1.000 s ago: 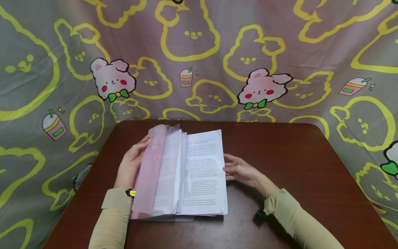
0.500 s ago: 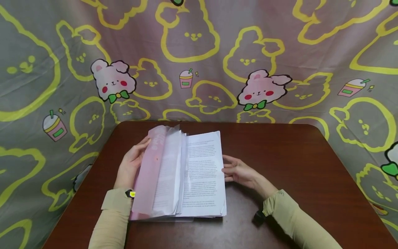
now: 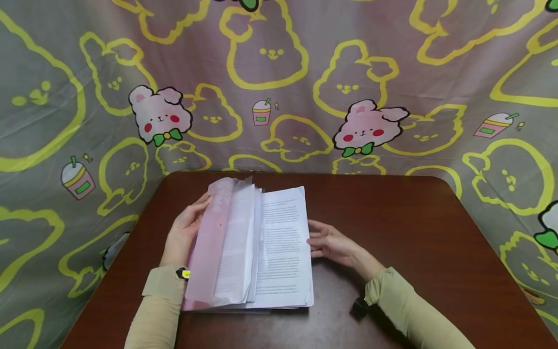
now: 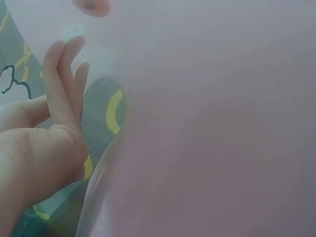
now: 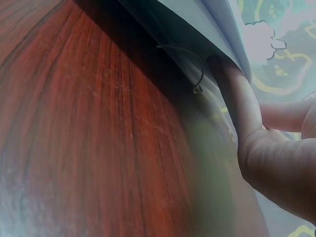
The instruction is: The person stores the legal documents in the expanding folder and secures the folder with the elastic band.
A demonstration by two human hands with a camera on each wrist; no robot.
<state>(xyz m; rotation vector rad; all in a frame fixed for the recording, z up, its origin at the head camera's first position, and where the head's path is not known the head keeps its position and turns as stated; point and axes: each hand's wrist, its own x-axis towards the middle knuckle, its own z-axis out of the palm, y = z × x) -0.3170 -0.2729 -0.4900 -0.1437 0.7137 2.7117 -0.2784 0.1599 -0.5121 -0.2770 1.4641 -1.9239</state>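
1. The left hand (image 3: 185,220) has its fingers straight, not clenched, and rests them against the outer face of the folder's pink cover; the left wrist view shows those fingers extended side by side. A tan sleeve (image 3: 152,305) covers the forearm, and a small yellow tag (image 3: 186,274) shows at the wrist.
2. The pink cover (image 3: 209,247) stands lifted and tilted on the left part of the table, bowed lengthwise, with pale printing near its top.
3. Inner sheets (image 3: 237,242) lean just beside it — a translucent layer over some of them, their lines of print faint.
4. Printed pages (image 3: 283,252) lie to the right of these, face up, their right side projecting beyond the inner sheets.
5. The right hand (image 3: 335,245) has its fingers extended and slightly spread, touching the pages' right edge; in the right wrist view one finger reaches under that edge.
6. A black device (image 3: 361,307) sits at the right wrist, beside a second sleeve — on the dark red-brown table (image 3: 405,218), with a rabbit-patterned cloth (image 3: 314,29) hanging behind.
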